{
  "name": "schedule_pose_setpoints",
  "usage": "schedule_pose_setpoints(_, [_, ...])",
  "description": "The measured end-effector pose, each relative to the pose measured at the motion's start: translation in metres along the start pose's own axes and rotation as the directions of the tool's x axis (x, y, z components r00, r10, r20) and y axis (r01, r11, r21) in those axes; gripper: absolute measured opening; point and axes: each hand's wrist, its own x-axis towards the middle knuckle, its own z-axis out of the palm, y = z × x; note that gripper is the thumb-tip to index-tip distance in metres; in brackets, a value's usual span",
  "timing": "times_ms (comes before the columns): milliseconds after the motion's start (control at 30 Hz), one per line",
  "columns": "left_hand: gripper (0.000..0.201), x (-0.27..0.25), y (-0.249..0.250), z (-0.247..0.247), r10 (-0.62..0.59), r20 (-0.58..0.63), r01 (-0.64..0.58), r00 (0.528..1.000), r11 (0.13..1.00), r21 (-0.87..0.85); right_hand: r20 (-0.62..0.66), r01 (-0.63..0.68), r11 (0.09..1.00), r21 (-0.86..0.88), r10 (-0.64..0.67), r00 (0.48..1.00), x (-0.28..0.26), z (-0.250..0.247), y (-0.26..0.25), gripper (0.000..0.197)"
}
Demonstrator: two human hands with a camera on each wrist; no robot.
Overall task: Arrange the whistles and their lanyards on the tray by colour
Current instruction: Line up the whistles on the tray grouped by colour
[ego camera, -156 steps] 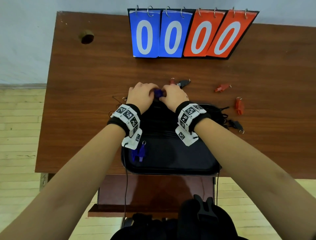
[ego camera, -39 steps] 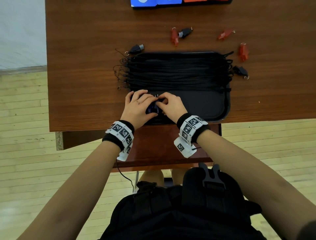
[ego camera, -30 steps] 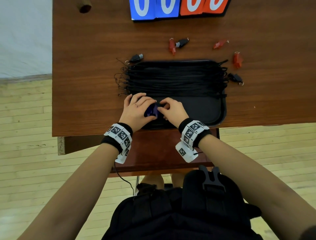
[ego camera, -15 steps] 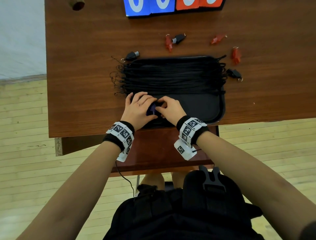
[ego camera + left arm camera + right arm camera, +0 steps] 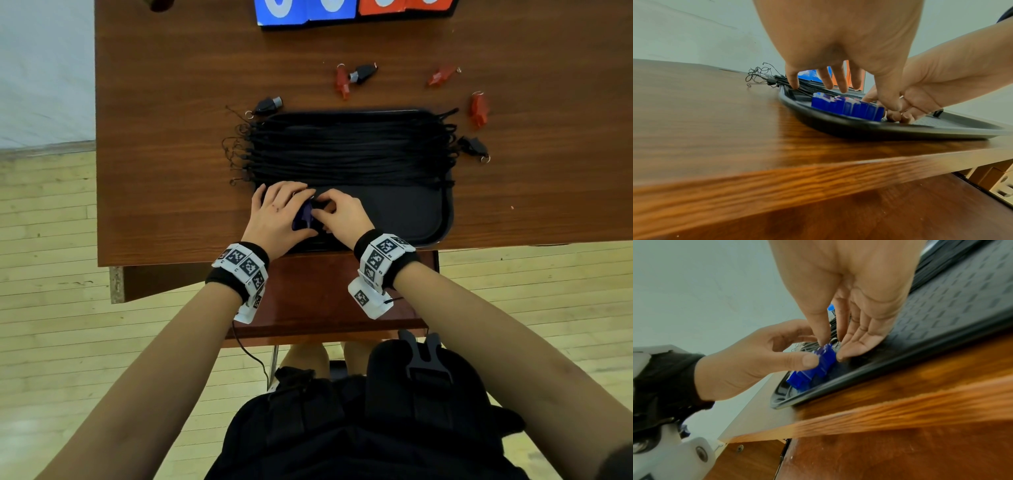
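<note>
Here both hands point(image 5: 279, 214) point(image 5: 342, 214) pinch blocky glossy blue whistles point(image 5: 846, 108) on textured black tray point(image 5: 953, 308).

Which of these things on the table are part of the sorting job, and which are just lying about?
Part of the job:
- blue whistles, steadied by both hands
- red whistles and black whistles, on the table outside the tray
- black lanyards
- tray

Just lying about:
- scoreboard flip cards
- hole in the table

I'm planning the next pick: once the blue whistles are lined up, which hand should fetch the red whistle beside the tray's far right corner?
Probably the right hand: the red whistle lies on its side of the tray, so the left hand would have to cross over.
</note>
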Motion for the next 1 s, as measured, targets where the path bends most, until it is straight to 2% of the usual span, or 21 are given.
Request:
schedule_pose_setpoints(133, [0.071, -0.002, 0.000, -0.013, -0.049, -0.027, 0.049, 0.998, 0.999, 0.006, -0.003, -0.002, 1.000, -0.009, 0.002, 1.000, -0.001, -0.004, -0.001, 0.030])
schedule_pose_setpoints(333, [0.069, -0.007, -0.004, -0.033, -0.092, 0.012, 0.091, 0.996, 0.993, 0.071, 0.006, 0.015, 1.000, -0.026, -0.015, 1.000, 0.000, -0.020, -0.012, 0.031])
schedule_pose_setpoints(533, [0.074, -0.018, 0.008, -0.032, -0.168, 0.045, 0.165, 0.985, 0.984, 0.068, 0.060, 0.055, 0.996, -0.073, -0.051, 0.997, -0.003, -0.032, -0.019, 0.032])
schedule_pose_setpoints(667, [0.068, -0.018, 0.017, -0.042, -0.236, 0.025, 0.234, 0.972, 0.971, 0.052, 0.098, 0.093, 0.985, -0.147, -0.079, 0.992, -0.005, -0.039, -0.029, 0.032])
schedule_pose_setpoints(867, [0.056, 0.011, -0.002, -0.087, -0.357, -0.072, 0.359, 0.931, 0.933, 0.018, 0.128, 0.149, 0.963, -0.226, -0.123, 0.984, 0.019, -0.057, -0.072, 0.034])
schedule_pose_setpoints(1000, [0.052, 0.050, -0.027, -0.109, -0.398, -0.066, 0.399, 0.915, 0.917, -0.003, 0.115, 0.169, 0.949, -0.267, -0.143, 0.983, 0.049, -0.058, -0.100, 0.034])
